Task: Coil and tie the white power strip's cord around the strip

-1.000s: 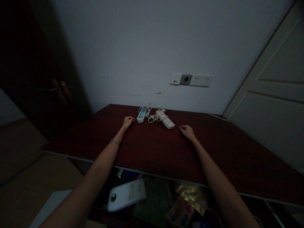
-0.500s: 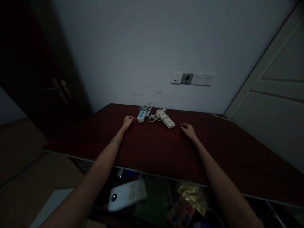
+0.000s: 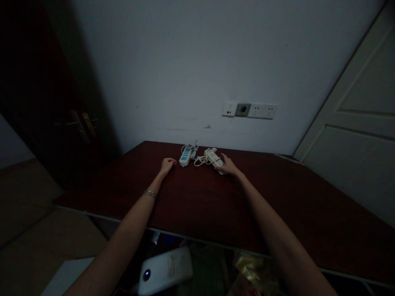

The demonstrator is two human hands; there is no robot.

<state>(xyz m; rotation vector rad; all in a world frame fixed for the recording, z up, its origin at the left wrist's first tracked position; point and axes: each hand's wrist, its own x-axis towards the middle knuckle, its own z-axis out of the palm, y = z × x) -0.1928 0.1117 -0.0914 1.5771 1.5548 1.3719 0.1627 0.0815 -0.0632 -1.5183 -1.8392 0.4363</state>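
On the dark red tabletop [image 3: 197, 201] lie two power strips with their cords coiled up. One is a white strip with blue sockets [image 3: 185, 157]; to its right is a plain white power strip [image 3: 215, 159], tilted, its cream cord looped over its far half. My right hand [image 3: 228, 166] has its fingers and thumb on either side of the near end of the plain strip, gripping it. My left hand [image 3: 167, 165] rests on the table just left of the blue-socket strip, apart from it, fingers loosely curled and holding nothing.
Below the table's front edge, a white power bank-like device [image 3: 166, 269] with a small round display and a gold wrapper [image 3: 251, 265] lie in an open drawer or shelf. Wall sockets [image 3: 261, 111] sit above the table. Doors stand at both sides.
My right hand has moved left from the bare tabletop onto the near end of the plain white power strip. My left hand has stayed in place. The view has tipped slightly up.
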